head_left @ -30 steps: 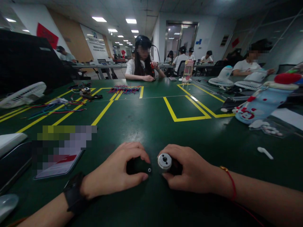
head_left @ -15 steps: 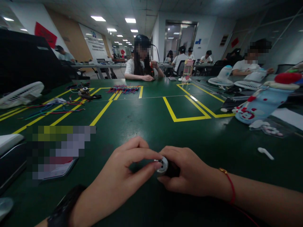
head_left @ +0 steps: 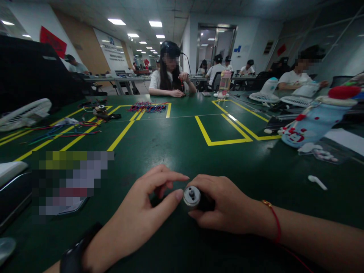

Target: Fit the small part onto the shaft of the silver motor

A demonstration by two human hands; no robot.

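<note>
My right hand is wrapped round a small cylindrical motor just above the green table. The motor's round silver end faces me, with a short shaft in its middle and small dark holes beside it. Its dark body is mostly hidden inside my right hand. My left hand is open at the left of the motor, with thumb and index finger apart. The left thumb tip is right by the silver rim; I cannot tell whether it touches. Nothing shows between the left fingers.
A blue bottle and a white earbud are on the right. Bundled coloured wires lie further back, loose wires at the left. Yellow tape marks the green table. Across it sits a person.
My left thumb and index finger have come off the motor's silver end and spread, moving slightly left. The shaft now shows fully. My right hand keeps its hold on the motor.
</note>
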